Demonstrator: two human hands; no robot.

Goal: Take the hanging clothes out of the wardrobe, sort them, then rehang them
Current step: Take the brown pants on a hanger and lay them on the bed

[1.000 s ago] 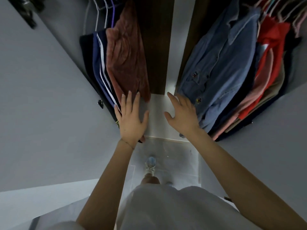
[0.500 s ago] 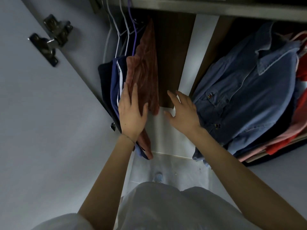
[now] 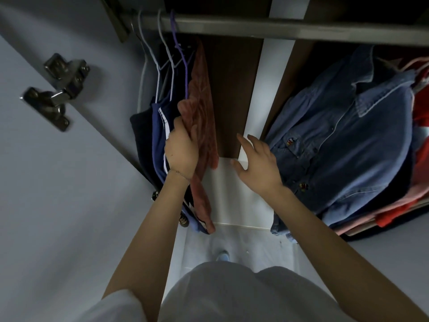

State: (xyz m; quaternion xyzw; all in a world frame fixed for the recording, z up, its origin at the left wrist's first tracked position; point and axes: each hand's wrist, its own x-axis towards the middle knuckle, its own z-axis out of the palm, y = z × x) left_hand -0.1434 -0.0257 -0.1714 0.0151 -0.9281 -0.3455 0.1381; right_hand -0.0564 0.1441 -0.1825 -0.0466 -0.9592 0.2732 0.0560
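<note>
The wardrobe rail [image 3: 255, 26] runs across the top. At its left end hang a dark garment [image 3: 139, 135], a navy white-striped garment [image 3: 160, 140] and a rust-pink garment [image 3: 204, 108] on a purple hanger [image 3: 178, 49]. My left hand [image 3: 182, 149] grips the front edge of the rust-pink garment, fingers curled into the cloth. My right hand [image 3: 257, 163] hovers open over the gap in the middle, fingers spread, touching nothing. A blue denim shirt [image 3: 343, 140] fronts the right-hand group, with red and pink clothes [image 3: 420, 126] behind it.
The open wardrobe door [image 3: 58, 194] with a metal hinge [image 3: 58, 91] stands close on the left. A white divider panel [image 3: 267, 94] and dark back wall sit between the two groups. The white wardrobe floor [image 3: 234, 196] lies below, my foot [image 3: 222, 255] on the tiles.
My left hand went from lying flat on the rust-pink garment to gripping its edge, higher up. My view tilted upward, bringing the rail into sight. The right hand stayed open in the gap.
</note>
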